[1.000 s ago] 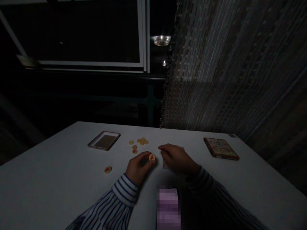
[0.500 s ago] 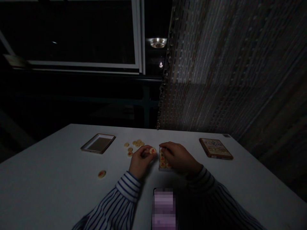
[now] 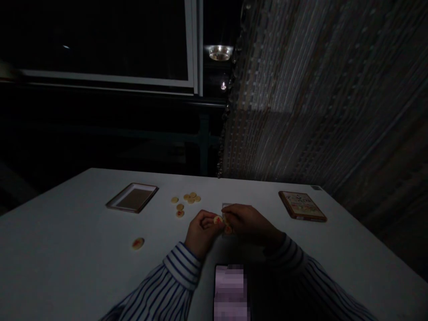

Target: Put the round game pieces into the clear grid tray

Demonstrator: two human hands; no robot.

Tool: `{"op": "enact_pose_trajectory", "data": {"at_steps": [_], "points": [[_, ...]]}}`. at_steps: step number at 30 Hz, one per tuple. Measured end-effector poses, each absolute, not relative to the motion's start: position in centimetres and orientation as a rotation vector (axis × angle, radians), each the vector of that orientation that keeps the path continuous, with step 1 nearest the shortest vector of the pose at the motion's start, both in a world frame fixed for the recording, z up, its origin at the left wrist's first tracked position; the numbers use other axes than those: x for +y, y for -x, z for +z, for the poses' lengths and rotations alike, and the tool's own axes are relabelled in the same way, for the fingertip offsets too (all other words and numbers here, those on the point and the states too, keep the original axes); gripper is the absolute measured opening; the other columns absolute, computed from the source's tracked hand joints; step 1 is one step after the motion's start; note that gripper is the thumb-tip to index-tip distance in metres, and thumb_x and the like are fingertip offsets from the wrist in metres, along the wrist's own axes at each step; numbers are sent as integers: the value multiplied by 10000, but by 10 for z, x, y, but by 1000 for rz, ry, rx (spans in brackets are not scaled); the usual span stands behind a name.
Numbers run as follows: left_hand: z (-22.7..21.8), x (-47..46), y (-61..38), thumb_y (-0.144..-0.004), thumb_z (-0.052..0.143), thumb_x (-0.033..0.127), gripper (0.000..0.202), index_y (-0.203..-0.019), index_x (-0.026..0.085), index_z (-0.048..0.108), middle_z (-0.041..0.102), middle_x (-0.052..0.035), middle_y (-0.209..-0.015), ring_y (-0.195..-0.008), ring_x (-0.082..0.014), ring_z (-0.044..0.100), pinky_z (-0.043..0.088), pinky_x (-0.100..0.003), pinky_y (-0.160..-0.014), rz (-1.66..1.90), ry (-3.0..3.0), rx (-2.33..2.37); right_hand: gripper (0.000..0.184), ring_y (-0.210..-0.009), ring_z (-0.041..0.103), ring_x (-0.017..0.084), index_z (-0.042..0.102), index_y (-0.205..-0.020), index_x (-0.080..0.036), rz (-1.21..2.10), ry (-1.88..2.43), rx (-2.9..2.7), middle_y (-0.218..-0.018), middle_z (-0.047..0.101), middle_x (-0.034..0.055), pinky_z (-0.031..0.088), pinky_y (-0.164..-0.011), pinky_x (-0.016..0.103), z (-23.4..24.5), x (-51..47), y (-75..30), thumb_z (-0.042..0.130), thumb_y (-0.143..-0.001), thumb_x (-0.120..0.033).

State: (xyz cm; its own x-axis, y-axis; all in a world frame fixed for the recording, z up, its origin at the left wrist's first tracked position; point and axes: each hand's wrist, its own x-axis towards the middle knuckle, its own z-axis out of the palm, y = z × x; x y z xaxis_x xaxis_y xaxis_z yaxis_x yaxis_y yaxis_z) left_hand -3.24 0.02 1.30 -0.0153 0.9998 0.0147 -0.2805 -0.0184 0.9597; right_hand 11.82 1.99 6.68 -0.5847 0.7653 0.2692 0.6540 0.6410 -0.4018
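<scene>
My left hand [image 3: 202, 232] pinches a round pale game piece with a red mark [image 3: 218, 220] between thumb and fingers. My right hand [image 3: 249, 223] is curled over a small clear tray of similar pieces [image 3: 227, 207], its fingertips meeting the left hand's piece. Most of the tray is hidden under the right hand. Both arms wear striped sleeves. Several loose round pieces [image 3: 187, 200] lie on the white table [image 3: 67, 258] just beyond my left hand. One more piece [image 3: 137, 243] lies alone to the left.
An open box half with a white rim [image 3: 133, 198] sits at the back left. A printed box lid [image 3: 302, 205] lies at the back right. A phone [image 3: 231, 292] rests near the front edge. A bead curtain hangs behind the table; the room is dark.
My left hand has carried the piece rightward to meet my right hand over the tray. The right hand has closed in and now covers most of the tray.
</scene>
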Motion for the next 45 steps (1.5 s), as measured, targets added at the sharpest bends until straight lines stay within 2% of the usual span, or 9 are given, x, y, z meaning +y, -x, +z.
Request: {"op": "enact_pose_trajectory", "data": {"at_steps": [12, 35, 40, 45], "points": [[15, -4, 31, -570, 710, 265, 255, -695, 134, 531, 640, -6, -602, -575, -97, 586, 435, -195, -559, 1358, -995, 1009, 247, -737, 556, 121, 609, -936, -169, 527, 1060, -2441, -835, 635, 36, 380, -653, 216, 65, 17, -117, 395, -822, -218], [12, -2, 30, -558, 715, 300, 304, -771, 101, 629, 690, -63, -696, -647, -148, 634, 503, -273, -677, 1347, -853, 937, 226, -673, 548, 120, 623, -884, -180, 556, 1201, -2382, -754, 636, 20, 371, -608, 222, 64, 18, -120, 433, -779, -244], [10, -2, 30, -576, 699, 310, 293, -797, 122, 656, 695, -61, -768, -711, -158, 634, 504, -261, -694, 1328, -881, 920, 212, -670, 561, 121, 614, -888, -185, 651, 1215, -2320, -744, 642, 16, 381, -589, 221, 60, 19, -122, 454, -779, -272], [11, -1, 30, -564, 704, 307, 291, -795, 134, 664, 696, -55, -791, -742, -178, 636, 507, -298, -730, 1313, -878, 923, 205, -672, 573, 125, 614, -864, -180, 697, 1221, -2269, -745, 644, 20, 392, -586, 223, 58, 19, -121, 449, -787, -276]]}}
